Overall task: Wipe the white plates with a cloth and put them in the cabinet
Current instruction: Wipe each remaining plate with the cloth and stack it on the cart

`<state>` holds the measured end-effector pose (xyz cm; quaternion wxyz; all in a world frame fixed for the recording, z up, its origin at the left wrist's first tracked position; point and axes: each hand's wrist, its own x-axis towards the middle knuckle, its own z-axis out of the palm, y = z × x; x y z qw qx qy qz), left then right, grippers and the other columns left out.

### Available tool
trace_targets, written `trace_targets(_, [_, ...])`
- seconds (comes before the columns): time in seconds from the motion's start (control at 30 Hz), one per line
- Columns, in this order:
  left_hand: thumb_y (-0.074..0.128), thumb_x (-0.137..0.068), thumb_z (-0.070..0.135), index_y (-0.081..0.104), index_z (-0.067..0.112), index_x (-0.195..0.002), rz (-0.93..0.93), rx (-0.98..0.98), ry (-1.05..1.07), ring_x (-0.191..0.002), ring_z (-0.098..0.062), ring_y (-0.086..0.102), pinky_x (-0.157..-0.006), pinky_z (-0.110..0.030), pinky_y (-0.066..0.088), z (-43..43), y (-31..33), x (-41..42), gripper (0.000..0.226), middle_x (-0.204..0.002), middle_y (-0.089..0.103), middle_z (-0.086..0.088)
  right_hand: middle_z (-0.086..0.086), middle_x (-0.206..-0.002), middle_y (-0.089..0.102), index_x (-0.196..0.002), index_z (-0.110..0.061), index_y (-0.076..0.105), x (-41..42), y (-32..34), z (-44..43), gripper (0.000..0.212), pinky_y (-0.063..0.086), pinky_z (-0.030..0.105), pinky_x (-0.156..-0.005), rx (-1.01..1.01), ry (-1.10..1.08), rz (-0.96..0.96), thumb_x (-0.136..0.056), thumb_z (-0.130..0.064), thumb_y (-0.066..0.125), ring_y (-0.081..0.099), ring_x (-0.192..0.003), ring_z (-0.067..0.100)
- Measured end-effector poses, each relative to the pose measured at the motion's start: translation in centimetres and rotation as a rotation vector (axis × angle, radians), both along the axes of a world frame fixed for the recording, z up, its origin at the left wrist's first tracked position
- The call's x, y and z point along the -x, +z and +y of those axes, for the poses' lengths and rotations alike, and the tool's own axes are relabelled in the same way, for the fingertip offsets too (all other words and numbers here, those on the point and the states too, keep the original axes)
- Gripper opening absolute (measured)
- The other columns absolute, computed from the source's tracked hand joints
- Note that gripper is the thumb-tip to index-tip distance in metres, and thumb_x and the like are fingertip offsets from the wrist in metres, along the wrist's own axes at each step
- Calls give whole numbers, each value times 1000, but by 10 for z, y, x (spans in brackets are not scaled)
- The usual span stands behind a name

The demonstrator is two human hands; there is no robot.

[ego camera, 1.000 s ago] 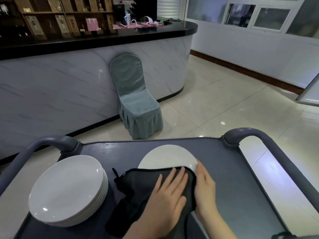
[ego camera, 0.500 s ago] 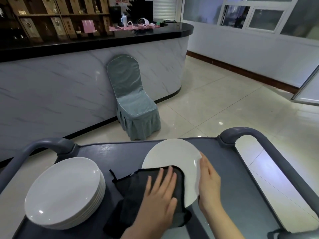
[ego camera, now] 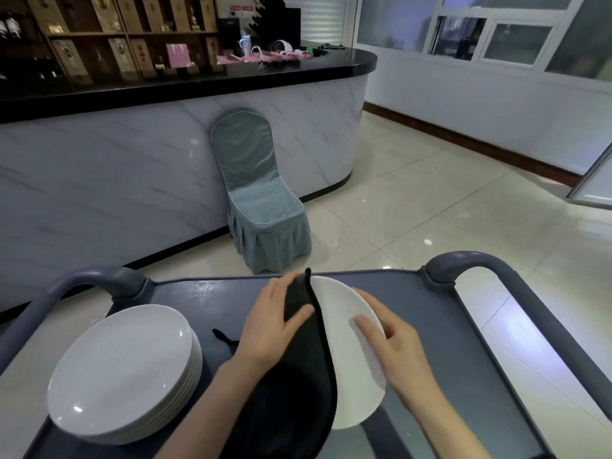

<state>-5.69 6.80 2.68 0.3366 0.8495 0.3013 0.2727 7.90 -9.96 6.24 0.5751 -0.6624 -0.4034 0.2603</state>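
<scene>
White and tilted up on its edge, a plate is held over the middle of a dark grey cart, its face turned toward the camera and to the right. A black cloth hangs over the plate's left rim and covers that side, its lower part falling in a loose fold toward the near edge of the cart.

The left hand grips the cloth near the top of the plate: the thumb lies across the near side of the cloth and the fingers wrap behind it. The right hand holds the plate's right rim, thumb flat on the bare white face, fingers curled round the back.

A stack of plates, also white, sits on the left part of the cart, well apart from the held one. Rounded grey handles rise at the cart's far corners.

Beyond the cart, a chair in a blue-green cover stands against a marble-look counter with a black top, on a glossy tiled floor.
</scene>
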Motion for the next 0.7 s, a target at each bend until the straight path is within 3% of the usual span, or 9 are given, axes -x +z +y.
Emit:
trace_targets(0.1, [53,-83,61,47,46,-104,36,-41,-53,-94,4,53,-85,-27,46,0,15,-2,26,-100,57,25,-36,-123,61,-124,-46,62,-8,7,9,36,38,4,-93,58,101,-186,-100,-20,57,54,-119,-12])
trace_targets(0.17, [48,-78,67,48,40,-96,77,-163,-99,-83,8,51,-73,-17,40,-3,22,-6,33,-87,55,26,-47,-119,56,-121,-53,56,-7,7,16,37,39,6,-97,100,146,-271,-98,-24,58,52,-118,-18])
trace_targets(0.23, [51,-76,66,52,34,-90,65,-172,-116,-78,7,53,-69,-16,39,-2,24,-7,35,-84,58,23,-46,-121,54,-121,-55,54,-7,7,18,34,39,8,-99,117,170,-307,-96,-32,57,51,-118,-19])
trace_targets(0.33, [67,-80,46,60,23,-82,-110,72,-45,-69,1,57,-66,-21,43,-3,11,6,25,-73,62,12,-36,-122,62,-119,-51,62,-14,11,14,30,36,4,-95,74,162,-285,-98,-31,56,54,-119,-14])
trace_targets(0.47, [62,-81,37,59,14,-73,-333,380,212,-59,-3,49,-56,-21,40,-16,-14,26,25,-62,58,8,-25,-119,68,-115,-45,69,-17,9,6,30,43,6,-87,-74,-33,-90,-98,-24,57,60,-113,-7])
trace_targets(0.57, [67,-80,36,56,20,-68,-267,312,223,-55,3,47,-54,-15,38,-6,-8,27,22,-60,59,15,-22,-119,69,-116,-47,67,-9,3,4,30,47,12,-85,-72,-39,-37,-96,-28,54,62,-111,-4])
trace_targets(0.7, [77,-82,27,55,31,-67,-29,189,-57,-60,7,52,-57,-10,38,6,13,23,26,-62,59,22,-28,-122,66,-118,-42,68,1,6,10,32,39,6,-92,37,171,-179,-101,-18,56,58,-118,-7])
